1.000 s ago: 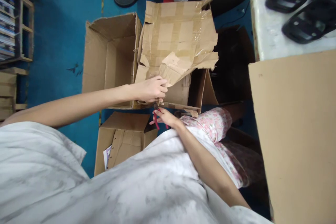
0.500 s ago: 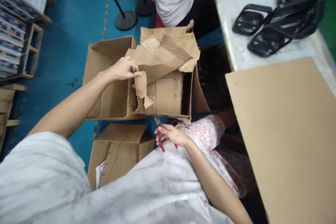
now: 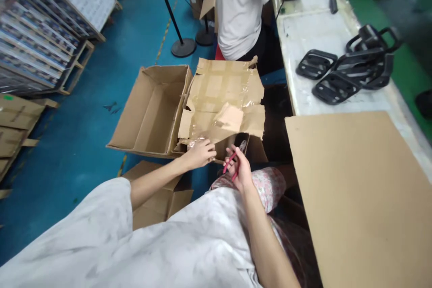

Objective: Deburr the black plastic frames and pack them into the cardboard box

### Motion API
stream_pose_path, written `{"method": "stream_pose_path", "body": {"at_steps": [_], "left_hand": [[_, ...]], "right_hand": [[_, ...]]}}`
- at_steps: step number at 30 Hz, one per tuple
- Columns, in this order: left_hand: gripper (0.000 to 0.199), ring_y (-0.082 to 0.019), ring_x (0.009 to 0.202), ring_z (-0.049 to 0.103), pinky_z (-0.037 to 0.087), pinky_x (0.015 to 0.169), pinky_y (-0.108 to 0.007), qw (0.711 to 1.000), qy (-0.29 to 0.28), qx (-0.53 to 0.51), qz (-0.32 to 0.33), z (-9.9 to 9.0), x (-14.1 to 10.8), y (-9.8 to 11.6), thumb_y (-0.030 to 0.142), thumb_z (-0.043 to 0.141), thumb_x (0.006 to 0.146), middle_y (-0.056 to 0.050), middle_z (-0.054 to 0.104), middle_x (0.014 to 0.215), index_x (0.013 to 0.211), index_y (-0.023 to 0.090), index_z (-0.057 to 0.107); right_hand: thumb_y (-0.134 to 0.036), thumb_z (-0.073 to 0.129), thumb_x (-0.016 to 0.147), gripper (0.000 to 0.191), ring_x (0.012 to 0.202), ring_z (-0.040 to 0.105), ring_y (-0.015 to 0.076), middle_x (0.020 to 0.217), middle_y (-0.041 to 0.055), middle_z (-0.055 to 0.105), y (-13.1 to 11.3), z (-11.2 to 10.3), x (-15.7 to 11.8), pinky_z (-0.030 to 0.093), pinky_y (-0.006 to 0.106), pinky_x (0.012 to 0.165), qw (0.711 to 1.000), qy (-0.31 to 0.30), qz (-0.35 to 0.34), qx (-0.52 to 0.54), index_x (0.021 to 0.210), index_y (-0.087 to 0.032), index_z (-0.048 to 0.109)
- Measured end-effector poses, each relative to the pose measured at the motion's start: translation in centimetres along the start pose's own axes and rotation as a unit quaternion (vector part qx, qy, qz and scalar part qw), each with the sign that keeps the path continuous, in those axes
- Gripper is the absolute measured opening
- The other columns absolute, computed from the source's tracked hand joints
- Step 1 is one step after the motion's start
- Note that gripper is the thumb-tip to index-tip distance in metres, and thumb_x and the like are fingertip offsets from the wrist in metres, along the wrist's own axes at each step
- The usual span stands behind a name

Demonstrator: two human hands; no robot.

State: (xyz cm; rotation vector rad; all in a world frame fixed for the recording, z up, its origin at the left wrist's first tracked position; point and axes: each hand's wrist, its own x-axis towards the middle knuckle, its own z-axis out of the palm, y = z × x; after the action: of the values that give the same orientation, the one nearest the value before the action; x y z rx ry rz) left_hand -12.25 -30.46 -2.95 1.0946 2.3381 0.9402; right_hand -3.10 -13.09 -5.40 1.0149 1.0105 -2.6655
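Observation:
My left hand (image 3: 201, 153) is closed at the near edge of a torn, taped cardboard flap (image 3: 221, 83); its fingertips are too small to tell what they pinch. The flap lies across the top of a cardboard box, with a dark gap at its near right. In my right hand (image 3: 240, 171) are pliers with red handles (image 3: 229, 162), their metal jaws pointing up beside that gap. An open cardboard box (image 3: 151, 112) with nothing visible inside stands to the left, against the torn one.
Another open box (image 3: 155, 207) sits below on the left. At right, a table (image 3: 293, 63) bears black metal parts (image 3: 357, 65) and a large cardboard sheet (image 3: 357, 189). Beyond the boxes is a person in a white shirt (image 3: 238, 9), near black stands (image 3: 183, 47). Pallets stand far left.
The flap now lies over the box opening that showed before. My left hand has moved right and nearer to me, and my right hand has raised the pliers toward the box. The view has shifted.

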Motion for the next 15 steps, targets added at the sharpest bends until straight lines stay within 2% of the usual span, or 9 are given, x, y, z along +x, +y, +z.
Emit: {"method": "stream_pose_path", "body": {"at_steps": [2,4,6,7,8,10,12,13,15], "left_hand": [[0.021,-0.033,0.11,0.061,0.044,0.112,-0.048,0.982,0.04,-0.161,-0.092,0.6,-1.7,0.6,0.016,0.088,0.067,-0.01,0.067,0.094,0.068,0.023,0.068],[0.033,-0.035,0.122,0.06,0.037,0.122,-0.047,0.945,0.072,-0.282,-0.151,0.9,-3.1,1.2,0.007,0.093,0.053,-0.01,0.07,0.103,0.066,0.026,0.069],[0.037,-0.035,0.13,0.058,0.035,0.124,-0.045,0.899,0.13,-0.368,-0.199,0.9,-4.0,1.6,0.005,0.093,0.05,-0.009,0.072,0.113,0.072,0.027,0.072],[0.037,-0.034,0.13,0.059,0.037,0.123,-0.044,0.867,0.182,-0.405,-0.227,1.0,-4.3,1.5,0.005,0.093,0.054,-0.009,0.072,0.115,0.076,0.027,0.073],[0.034,-0.031,0.127,0.062,0.04,0.12,-0.041,0.824,0.246,-0.439,-0.261,0.9,-4.6,1.3,0.006,0.091,0.059,-0.009,0.072,0.114,0.081,0.025,0.073],[0.027,-0.023,0.12,0.066,0.044,0.115,-0.034,0.701,0.38,-0.501,-0.336,0.8,-4.9,0.4,0.006,0.084,0.071,-0.007,0.073,0.108,0.088,0.023,0.071],[0.021,-0.017,0.114,0.067,0.045,0.113,-0.029,0.583,0.457,-0.547,-0.391,0.6,-4.8,-0.9,0.005,0.075,0.081,-0.006,0.073,0.104,0.091,0.022,0.069],[0.018,-0.017,0.112,0.068,0.045,0.112,-0.029,0.544,0.467,-0.565,-0.408,0.5,-4.6,-1.6,0.006,0.072,0.083,-0.006,0.072,0.103,0.091,0.021,0.068],[0.012,-0.018,0.107,0.069,0.048,0.109,-0.032,0.503,0.46,-0.59,-0.432,0.3,-3.9,-2.8,0.011,0.071,0.085,-0.009,0.071,0.101,0.091,0.021,0.067]], "right_hand": [[-0.057,0.083,0.076,0.049,0.06,0.061,0.0089,0.104,0.0021,0.072,-0.7,1.1,1.4,0.059,0.024,0.053,1.0,-0.001,-0.002,-0.006,0.105,-0.024,0.062],[-0.057,0.086,0.073,0.049,0.058,0.061,0.0097,0.088,-0.0004,0.069,-0.9,2.4,2.8,0.058,0.023,0.051,1.0,-0.005,-0.01,-0.024,0.096,-0.023,0.058],[-0.054,0.09,0.068,0.051,0.056,0.061,0.0106,0.072,-0.005,0.062,-0.7,3.5,3.9,0.056,0.022,0.05,0.999,0.005,-0.02,-0.04,0.089,-0.024,0.053],[-0.052,0.091,0.067,0.053,0.055,0.06,0.0108,0.067,-0.0069,0.058,-0.6,3.8,4.3,0.055,0.021,0.049,0.998,0.013,-0.026,-0.047,0.087,-0.025,0.051],[-0.051,0.092,0.066,0.054,0.054,0.06,0.0109,0.064,-0.0081,0.055,-0.5,4.0,4.6,0.054,0.021,0.049,0.998,0.021,-0.033,-0.052,0.086,-0.025,0.049],[-0.051,0.089,0.067,0.053,0.055,0.059,0.011,0.065,-0.0084,0.055,-0.4,3.7,4.7,0.055,0.022,0.051,0.997,0.029,-0.045,-0.058,0.087,-0.026,0.047],[-0.051,0.083,0.072,0.047,0.058,0.059,0.0111,0.072,-0.0062,0.06,-0.7,2.9,4.3,0.057,0.024,0.056,0.996,0.028,-0.051,-0.061,0.091,-0.026,0.048],[-0.05,0.08,0.074,0.043,0.058,0.059,0.0113,0.076,-0.0047,0.063,-0.9,2.4,3.8,0.058,0.025,0.057,0.996,0.025,-0.05,-0.063,0.093,-0.026,0.049],[-0.046,0.073,0.076,0.036,0.059,0.059,0.0127,0.082,-0.0019,0.066,-1.2,1.3,2.3,0.058,0.028,0.058,0.997,0.016,-0.035,-0.072,0.096,-0.026,0.05]]}}
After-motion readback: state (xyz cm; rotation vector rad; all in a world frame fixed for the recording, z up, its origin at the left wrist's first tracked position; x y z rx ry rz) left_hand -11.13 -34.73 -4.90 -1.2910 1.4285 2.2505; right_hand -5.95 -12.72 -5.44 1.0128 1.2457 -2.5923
